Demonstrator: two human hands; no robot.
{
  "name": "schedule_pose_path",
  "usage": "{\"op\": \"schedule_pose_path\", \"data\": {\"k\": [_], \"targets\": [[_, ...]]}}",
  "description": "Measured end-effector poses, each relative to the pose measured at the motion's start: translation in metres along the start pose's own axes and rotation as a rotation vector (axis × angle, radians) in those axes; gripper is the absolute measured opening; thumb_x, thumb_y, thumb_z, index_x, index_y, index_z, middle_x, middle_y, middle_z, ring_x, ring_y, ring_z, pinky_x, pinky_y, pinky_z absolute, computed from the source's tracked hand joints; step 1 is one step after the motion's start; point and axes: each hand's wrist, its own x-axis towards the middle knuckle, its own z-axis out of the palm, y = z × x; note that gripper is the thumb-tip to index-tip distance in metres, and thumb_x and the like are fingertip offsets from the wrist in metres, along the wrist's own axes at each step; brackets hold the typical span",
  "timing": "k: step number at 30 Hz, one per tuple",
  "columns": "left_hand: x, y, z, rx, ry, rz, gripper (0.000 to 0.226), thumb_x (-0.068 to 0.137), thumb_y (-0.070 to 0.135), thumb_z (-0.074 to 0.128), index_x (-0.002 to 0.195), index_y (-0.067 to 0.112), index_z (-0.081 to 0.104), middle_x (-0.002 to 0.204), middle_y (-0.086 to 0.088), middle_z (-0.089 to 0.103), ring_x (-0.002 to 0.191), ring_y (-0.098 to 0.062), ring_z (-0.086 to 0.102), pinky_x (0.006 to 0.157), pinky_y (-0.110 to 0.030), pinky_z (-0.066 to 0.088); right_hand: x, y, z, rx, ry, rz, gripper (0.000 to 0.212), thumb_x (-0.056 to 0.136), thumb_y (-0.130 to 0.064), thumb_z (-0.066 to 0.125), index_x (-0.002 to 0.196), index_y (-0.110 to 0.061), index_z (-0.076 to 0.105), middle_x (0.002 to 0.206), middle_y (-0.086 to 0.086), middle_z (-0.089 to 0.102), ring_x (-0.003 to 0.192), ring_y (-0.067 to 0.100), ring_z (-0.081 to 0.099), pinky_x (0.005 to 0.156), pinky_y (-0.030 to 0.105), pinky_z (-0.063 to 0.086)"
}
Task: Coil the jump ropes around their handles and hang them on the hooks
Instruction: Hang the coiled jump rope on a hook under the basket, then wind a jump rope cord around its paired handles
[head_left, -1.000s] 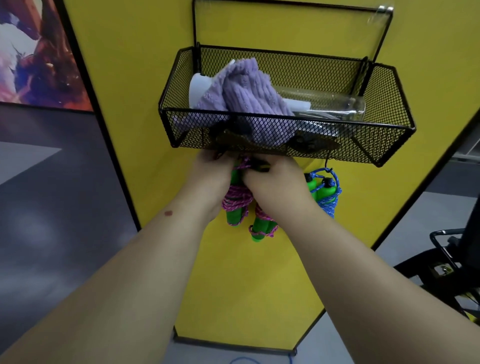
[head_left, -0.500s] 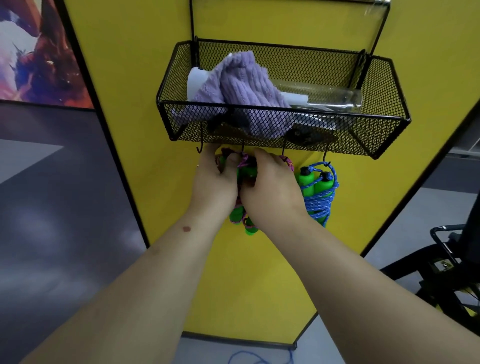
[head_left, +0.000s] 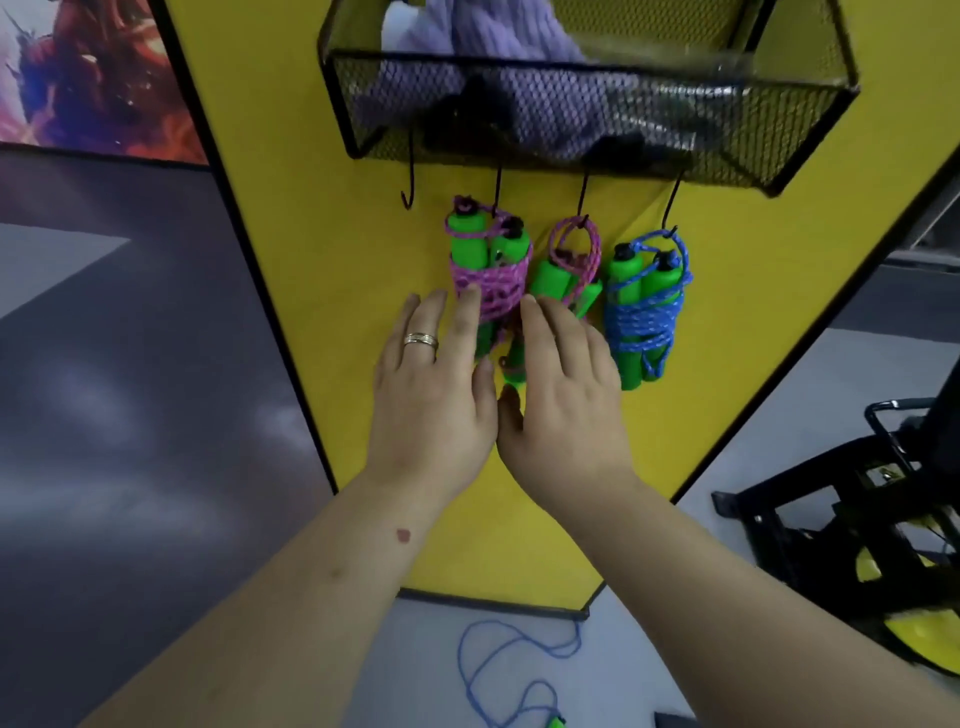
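Against the yellow panel (head_left: 519, 519), three coiled jump ropes (head_left: 647, 306) hung from hooks (head_left: 582, 197); left hand (head_left: 434, 395) and right hand (head_left: 563, 410) hovered flat-fingered, each grip empty.

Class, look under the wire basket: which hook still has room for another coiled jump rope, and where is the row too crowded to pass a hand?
Free: the leftmost hook, with bare yellow panel around it. Crowded: the other three hooks, where the left pink rope, middle pink rope and blue rope hang nearly touching.
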Motion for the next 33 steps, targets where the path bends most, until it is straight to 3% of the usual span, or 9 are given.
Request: {"op": "schedule_pose_path", "data": {"k": [5, 11, 22, 29, 33], "targets": [[-0.108, -0.033, 0.061, 0.059, -0.168, -0.081, 0.068, 0.1, 0.031, 0.055, 0.161, 0.022, 0.027, 0.166, -0.012, 0.031, 0.155, -0.036, 0.024, 0.122, -0.053, 0.031, -0.115, 0.032, 0.058, -0.054, -0.202, 0.077, 0.078, 0.087, -0.024, 0.059, 0.158, -0.013, 0.027, 0.164, 0.01, 0.03, 0.15, 0.034, 0.027, 0.12, 0.051, 0.029], [-0.261, -0.088, 0.174, 0.147, -0.388, -0.15, 0.076, 0.1, 0.036, 0.055, 0.164, 0.027, 0.016, 0.171, -0.009, 0.019, 0.157, -0.037, 0.015, 0.124, -0.055, 0.022, -0.278, 0.086, 0.172, -0.133, -0.499, 0.215, 0.077, 0.098, -0.038, 0.05, 0.161, -0.02, 0.01, 0.17, 0.009, 0.013, 0.156, 0.033, 0.012, 0.126, 0.051, 0.013], [-0.496, -0.181, 0.407, 0.174, -0.677, -0.184, 0.084, 0.098, 0.036, 0.05, 0.164, 0.032, -0.002, 0.173, -0.009, 0.006, 0.159, -0.037, 0.004, 0.127, -0.053, 0.012, -0.531, 0.18, 0.397, -0.247, -0.837, 0.288, 0.073, 0.103, -0.046, 0.034, 0.161, -0.027, -0.007, 0.172, 0.006, -0.008, 0.158, 0.031, -0.003, 0.127, 0.05, 0.001], [-0.622, -0.22, 0.507, 0.219, -0.983, -0.182, 0.084, 0.099, 0.035, 0.047, 0.164, 0.031, -0.006, 0.174, -0.008, 0.0, 0.16, -0.037, -0.002, 0.128, -0.054, 0.007, -0.648, 0.231, 0.48, -0.285, -1.035, 0.446, 0.075, 0.1, -0.041, 0.042, 0.159, -0.036, -0.004, 0.171, 0.004, -0.008, 0.157, 0.035, 0.0, 0.123, 0.061, 0.008], [-0.668, -0.224, 0.538, 0.219, -1.117, -0.171, 0.085, 0.099, 0.04, 0.047, 0.164, 0.031, -0.007, 0.174, -0.007, 0.001, 0.16, -0.037, -0.001, 0.127, -0.055, 0.009, -0.693, 0.254, 0.496, -0.233, -1.175, 0.592, 0.072, 0.095, -0.032, 0.049, 0.154, -0.043, 0.01, 0.169, 0.006, 0.0, 0.145, 0.041, 0.027, 0.111, 0.061, 0.033]]}}
